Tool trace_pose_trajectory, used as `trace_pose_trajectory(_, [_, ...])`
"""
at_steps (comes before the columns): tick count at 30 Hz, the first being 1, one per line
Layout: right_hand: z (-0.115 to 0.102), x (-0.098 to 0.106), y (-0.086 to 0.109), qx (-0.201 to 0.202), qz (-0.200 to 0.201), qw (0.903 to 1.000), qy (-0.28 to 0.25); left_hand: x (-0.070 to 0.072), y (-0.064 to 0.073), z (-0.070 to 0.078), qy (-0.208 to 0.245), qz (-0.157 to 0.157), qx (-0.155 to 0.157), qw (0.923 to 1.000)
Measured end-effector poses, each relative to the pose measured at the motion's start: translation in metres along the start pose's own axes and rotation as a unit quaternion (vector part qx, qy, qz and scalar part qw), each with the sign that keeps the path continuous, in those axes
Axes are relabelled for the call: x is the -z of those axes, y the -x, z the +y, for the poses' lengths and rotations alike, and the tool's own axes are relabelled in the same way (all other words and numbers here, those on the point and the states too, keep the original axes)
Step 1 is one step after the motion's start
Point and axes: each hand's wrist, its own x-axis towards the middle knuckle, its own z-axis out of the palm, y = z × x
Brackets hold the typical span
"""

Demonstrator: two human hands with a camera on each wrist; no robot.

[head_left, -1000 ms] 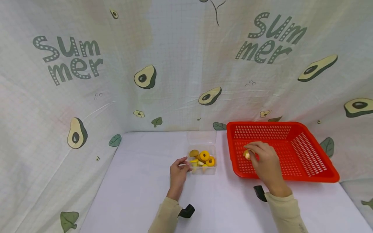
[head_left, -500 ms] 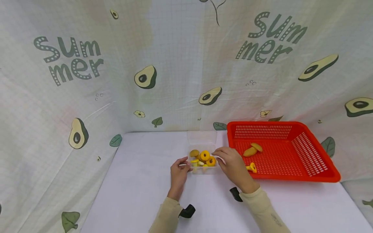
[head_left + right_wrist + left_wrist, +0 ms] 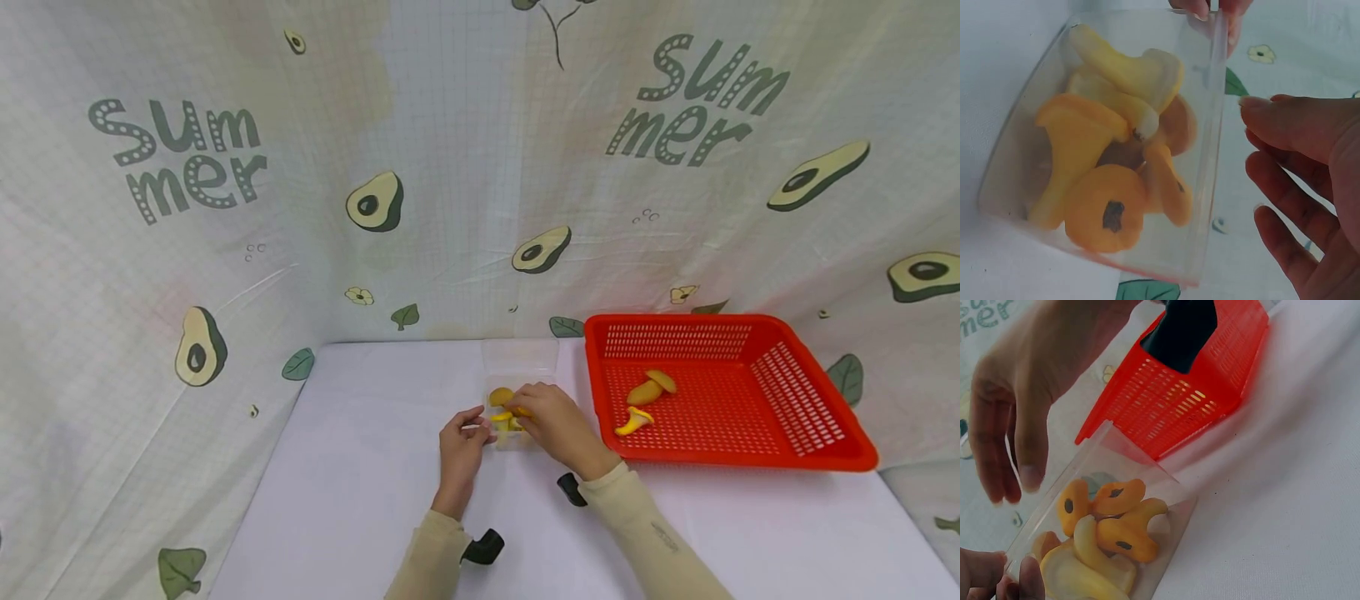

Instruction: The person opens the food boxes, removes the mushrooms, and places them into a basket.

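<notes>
My left hand (image 3: 459,454) pinches the left rim of a clear plastic box (image 3: 1205,187). Toy mushrooms fill that box: several are yellow or orange, such as an orange one (image 3: 1105,215) with a dark patch, and one has a brown cap (image 3: 501,397). Over the box's right half is my right hand (image 3: 558,425), hiding part of the contents in the head view. Its fingers (image 3: 1285,190) are loosely bent above the opening, with nothing between them in the right wrist view.
A red perforated basket (image 3: 750,321) stands on the right of the white table (image 3: 360,467). In it lie a brown toy mushroom (image 3: 647,390) and a yellow one (image 3: 635,420). The box's clear lid (image 3: 521,356) lies flipped back. A patterned cloth (image 3: 465,167) hangs behind.
My right hand let go of a mushroom in the basket, then moved left to above the box. My left hand has stayed on the box's rim.
</notes>
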Motion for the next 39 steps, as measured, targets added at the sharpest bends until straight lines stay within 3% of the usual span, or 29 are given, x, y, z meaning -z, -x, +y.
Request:
trace_pose_trajectory(4, [0.002,-0.006,-0.008,-0.008,-0.042,0.9991,-0.003,0.001,-0.006,-0.01,0.004,-0.002,-0.001,1.0])
trace_pose_trajectory(7, [0.007,-0.01,-0.013,-0.002,-0.07,0.9975,0.006,0.001,-0.005,-0.01,0.009,-0.005,0.001,0.9999])
trace_pose_trajectory(17, [0.015,-0.017,-0.023,-0.021,-0.109,0.9938,-0.006,0.0,-0.006,-0.009,0.015,-0.01,-0.002,0.9998])
trace_pose_trajectory(29, [0.015,-0.025,-0.026,-0.021,-0.107,0.994,0.009,0.0,-0.005,-0.011,0.018,-0.008,-0.002,0.9998])
trace_pose_trajectory(39, [0.016,-0.031,-0.023,0.019,-0.056,0.9972,0.045,0.001,-0.004,-0.013,0.01,-0.002,0.0,0.9999])
